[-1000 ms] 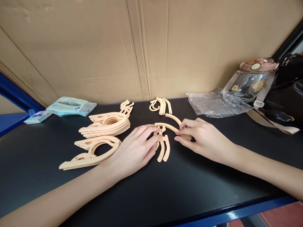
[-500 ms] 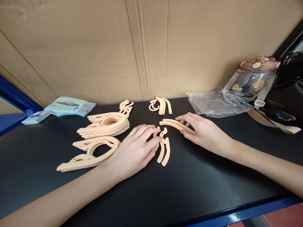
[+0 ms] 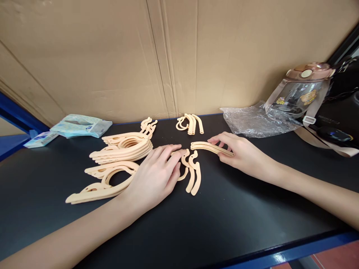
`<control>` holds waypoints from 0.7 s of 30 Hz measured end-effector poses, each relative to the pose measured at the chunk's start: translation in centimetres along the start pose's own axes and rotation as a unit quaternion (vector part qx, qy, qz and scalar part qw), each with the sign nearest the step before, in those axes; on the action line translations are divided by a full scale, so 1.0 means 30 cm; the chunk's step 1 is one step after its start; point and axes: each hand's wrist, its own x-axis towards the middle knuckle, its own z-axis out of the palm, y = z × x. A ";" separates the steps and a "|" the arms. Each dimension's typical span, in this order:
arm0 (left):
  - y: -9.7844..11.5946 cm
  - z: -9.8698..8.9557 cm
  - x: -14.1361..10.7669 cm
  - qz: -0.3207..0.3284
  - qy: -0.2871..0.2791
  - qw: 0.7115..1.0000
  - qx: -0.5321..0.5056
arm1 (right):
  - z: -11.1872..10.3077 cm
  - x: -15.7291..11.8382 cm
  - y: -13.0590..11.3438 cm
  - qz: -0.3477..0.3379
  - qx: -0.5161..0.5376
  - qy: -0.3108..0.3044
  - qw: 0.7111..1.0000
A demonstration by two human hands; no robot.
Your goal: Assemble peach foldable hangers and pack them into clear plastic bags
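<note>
My right hand (image 3: 238, 151) pinches the end of a pair of curved beige hanger arms (image 3: 207, 146), lying side by side. Beside several S-shaped hook pieces (image 3: 192, 173) rests my left hand (image 3: 159, 173), palm down with fingers stretched out. Its fingertips partly cover a curved piece, and whether they touch it I cannot tell. Left of that hand lie folded beige hangers: a stack (image 3: 120, 149) at the back and a smaller group (image 3: 101, 190) nearer me, partly behind my wrist.
More hanger parts (image 3: 192, 124) and hooks (image 3: 148, 126) lie toward the cardboard wall (image 3: 112, 56). A tissue packet (image 3: 81, 126) is at back left. Crumpled clear plastic (image 3: 249, 119), a strapped bottle (image 3: 297, 93) and a black bag (image 3: 342, 112) occupy the right of the black table (image 3: 238, 224).
My left hand has drawn slightly left, uncovering more of the hook pieces. My right hand keeps hold of the hanger arms, which have shifted a little to the right.
</note>
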 end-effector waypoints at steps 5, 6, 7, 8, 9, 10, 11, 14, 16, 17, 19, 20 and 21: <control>-0.006 0.007 -0.005 -0.034 0.000 0.999 -0.005 | -0.002 0.003 -0.002 0.006 -0.040 -0.005 0.999; -0.007 0.009 -0.006 -0.038 -0.006 0.999 -0.008 | -0.002 0.002 -0.001 0.008 -0.047 -0.005 0.999; -0.009 0.011 -0.008 -0.040 -0.011 0.999 -0.014 | -0.002 0.001 0.000 0.008 -0.054 -0.006 0.998; -0.010 0.013 -0.009 -0.039 -0.018 0.999 -0.022 | -0.001 0.000 0.001 0.007 -0.059 -0.005 0.998; -0.010 0.014 -0.011 -0.036 -0.024 0.999 -0.032 | -0.001 -0.001 0.001 0.003 -0.062 -0.004 0.998; -0.010 0.014 -0.013 -0.032 -0.030 0.998 -0.043 | -0.001 -0.002 0.000 -0.004 -0.064 -0.001 0.998; -0.009 0.014 -0.014 -0.028 -0.037 0.997 -0.055 | -0.001 -0.002 -0.002 -0.013 -0.064 0.004 0.998; -0.006 0.007 -0.016 -0.015 -0.051 0.995 -0.087 | -0.006 -0.005 -0.018 -0.068 -0.066 0.022 0.995; -0.005 0.001 -0.013 -0.003 -0.054 0.993 -0.103 | -0.011 -0.008 -0.036 -0.128 -0.064 0.019 0.989; -0.004 -0.002 -0.011 0.004 -0.053 0.993 -0.108 | -0.012 -0.011 -0.046 -0.157 -0.065 0.012 0.985; -0.003 -0.006 -0.005 0.015 -0.056 0.991 -0.118 | -0.013 -0.017 -0.065 -0.206 -0.069 -0.007 0.976; -0.003 -0.009 -0.002 0.018 -0.057 0.991 -0.123 | -0.011 -0.020 -0.072 -0.226 -0.072 -0.017 0.971; -0.002 -0.010 0.001 0.019 -0.059 0.990 -0.127 | -0.009 -0.022 -0.078 -0.245 -0.076 -0.026 0.966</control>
